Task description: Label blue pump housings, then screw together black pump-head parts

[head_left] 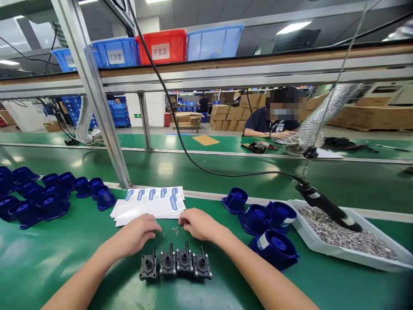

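Note:
My left hand (137, 234) hovers just above the green bench, its thumb and curled fingers apart, with a small screw (164, 234) beside the fingertips. My right hand (199, 224) is closed, fingertips pinched together at the bench by a few loose silver screws (176, 230). Whatever lies between those fingertips is too small to make out. Nearer to me stands a row of several black square pump-like housings (184, 259), each with a round centre boss and a thin spout pointing away. Silver screw heads show in corners of the three on the right; the leftmost shows none.
Sheets of blue-and-white labels (151, 204) lie beyond my hands. Blue plastic cups (38, 202) crowd the left, with more blue cups (274, 249) on the right. A black electric screwdriver (327, 204) hangs over a white tray (312, 245) of screws. A person (258, 122) sits opposite.

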{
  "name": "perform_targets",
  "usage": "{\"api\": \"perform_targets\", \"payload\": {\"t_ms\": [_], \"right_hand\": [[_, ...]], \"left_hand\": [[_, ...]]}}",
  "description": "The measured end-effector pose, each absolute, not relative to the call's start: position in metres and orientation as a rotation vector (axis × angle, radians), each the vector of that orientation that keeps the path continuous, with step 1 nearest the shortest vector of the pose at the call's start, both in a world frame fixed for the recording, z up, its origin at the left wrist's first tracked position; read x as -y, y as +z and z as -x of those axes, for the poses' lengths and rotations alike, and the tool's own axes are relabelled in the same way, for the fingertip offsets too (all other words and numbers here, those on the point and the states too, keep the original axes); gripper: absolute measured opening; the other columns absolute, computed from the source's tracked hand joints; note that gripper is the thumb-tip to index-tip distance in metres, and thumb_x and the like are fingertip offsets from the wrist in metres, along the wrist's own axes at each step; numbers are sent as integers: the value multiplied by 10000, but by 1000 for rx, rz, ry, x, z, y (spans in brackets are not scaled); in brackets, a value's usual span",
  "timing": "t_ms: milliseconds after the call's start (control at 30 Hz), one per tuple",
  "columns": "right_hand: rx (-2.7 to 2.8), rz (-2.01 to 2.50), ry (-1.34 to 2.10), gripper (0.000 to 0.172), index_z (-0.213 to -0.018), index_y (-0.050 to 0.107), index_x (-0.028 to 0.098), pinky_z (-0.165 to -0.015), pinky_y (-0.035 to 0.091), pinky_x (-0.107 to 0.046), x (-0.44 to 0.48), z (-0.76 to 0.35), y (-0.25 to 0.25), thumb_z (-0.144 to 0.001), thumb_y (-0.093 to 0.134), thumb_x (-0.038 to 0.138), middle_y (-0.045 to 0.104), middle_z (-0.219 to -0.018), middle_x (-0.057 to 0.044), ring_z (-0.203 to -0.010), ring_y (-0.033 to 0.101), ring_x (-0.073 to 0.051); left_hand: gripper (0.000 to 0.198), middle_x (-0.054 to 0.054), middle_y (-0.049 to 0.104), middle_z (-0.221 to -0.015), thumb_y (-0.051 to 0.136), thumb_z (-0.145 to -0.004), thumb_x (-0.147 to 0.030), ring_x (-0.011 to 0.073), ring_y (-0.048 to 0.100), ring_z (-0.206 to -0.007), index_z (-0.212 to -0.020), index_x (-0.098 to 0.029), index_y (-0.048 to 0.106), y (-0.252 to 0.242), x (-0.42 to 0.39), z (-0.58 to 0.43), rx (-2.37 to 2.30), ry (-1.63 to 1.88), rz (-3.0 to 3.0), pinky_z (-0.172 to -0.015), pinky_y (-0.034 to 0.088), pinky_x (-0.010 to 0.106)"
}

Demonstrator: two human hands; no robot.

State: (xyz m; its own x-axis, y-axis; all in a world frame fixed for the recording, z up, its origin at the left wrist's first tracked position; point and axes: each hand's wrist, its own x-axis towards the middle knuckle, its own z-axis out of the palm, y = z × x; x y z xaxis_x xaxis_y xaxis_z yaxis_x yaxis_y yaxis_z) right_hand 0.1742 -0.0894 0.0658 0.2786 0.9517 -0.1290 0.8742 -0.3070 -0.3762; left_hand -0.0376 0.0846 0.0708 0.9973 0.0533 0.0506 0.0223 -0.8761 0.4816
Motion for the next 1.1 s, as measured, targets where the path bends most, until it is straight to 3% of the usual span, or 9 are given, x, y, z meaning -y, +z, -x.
{"api": "perform_targets", "payload": {"t_ms": [100, 267, 433, 533, 600, 667, 767, 1100], "right_hand": [[1726, 2321, 468, 278, -1115, 808, 180, -821, 472, -319, 91, -172, 64, -932, 651, 42, 817, -1094, -104, -1051, 735, -265], [1712, 2312, 412, 327, -1181, 785, 130, -866, 490, -365, 95, -164, 80, -948, 583, 22, 795, -1181, -166, -1086, 727, -313], [1729, 2059, 420, 236, -1054, 815, 218, -862, 498, -285, 100, -123, 108, -1020, 593, 146, 813, -1069, -39, -993, 730, -209], [1795, 1978, 409, 179, -990, 824, 219, -845, 495, -303, 102, -90, 106, -994, 650, 178, 793, -1005, -41, -956, 720, -218], [1846, 2030, 352, 191, -973, 821, 214, -856, 486, -330, 101, -74, 96, -986, 636, 166, 771, -1030, -57, -997, 704, -240], [1859, 2078, 315, 225, -965, 813, 211, -872, 479, -350, 100, -65, 86, -1001, 598, 157, 752, -1050, -62, -1015, 684, -244], [1864, 2126, 275, 264, -952, 797, 207, -881, 465, -371, 97, -61, 77, -1020, 551, 138, 737, -1054, -61, -1003, 660, -240], [1930, 2140, 197, 287, -910, 738, 209, -839, 423, -390, 101, -60, 69, -1037, 498, 119, 731, -1021, -61, -933, 625, -238]], "left_hand": [[302, 76, 700, -1141, 639, -945, -107, 260, 669, -1077, -1173, -237, 790, 49, -96, 18, 41, -15, -2594, -959, 524, 370], [163, 75, 672, -1044, 655, -912, -81, 270, 627, -1051, -939, -190, 773, 29, -94, 1, 41, 5, -2566, -934, 489, 373], [137, 62, 618, -948, 580, -889, -60, 267, 536, -995, -867, -179, 643, 27, -95, 9, -60, 99, -2488, -925, 450, 394], [76, 37, 607, -915, 574, -949, -175, 226, 511, -904, -884, -194, 609, 32, -97, 33, -134, 167, -2340, -852, 453, 353], [141, 17, 596, -891, 583, -993, -312, 187, 497, -814, -914, -196, 594, 34, -98, 53, -154, 179, -2196, -759, 447, 309], [325, -7, 553, -838, 594, -1006, -505, 154, 456, -732, -919, -193, 572, 33, -98, 70, -149, 174, -2049, -679, 414, 276], [554, -35, 473, -770, 622, -939, -738, 133, 382, -683, -879, -192, 546, 27, -98, 85, -139, 177, -1876, -636, 352, 263], [584, 19, 592, -833, 761, -858, -743, 156, 480, -756, -838, -173, 634, 23, -89, 85, -95, 149, -1709, -688, 401, 279]]}}
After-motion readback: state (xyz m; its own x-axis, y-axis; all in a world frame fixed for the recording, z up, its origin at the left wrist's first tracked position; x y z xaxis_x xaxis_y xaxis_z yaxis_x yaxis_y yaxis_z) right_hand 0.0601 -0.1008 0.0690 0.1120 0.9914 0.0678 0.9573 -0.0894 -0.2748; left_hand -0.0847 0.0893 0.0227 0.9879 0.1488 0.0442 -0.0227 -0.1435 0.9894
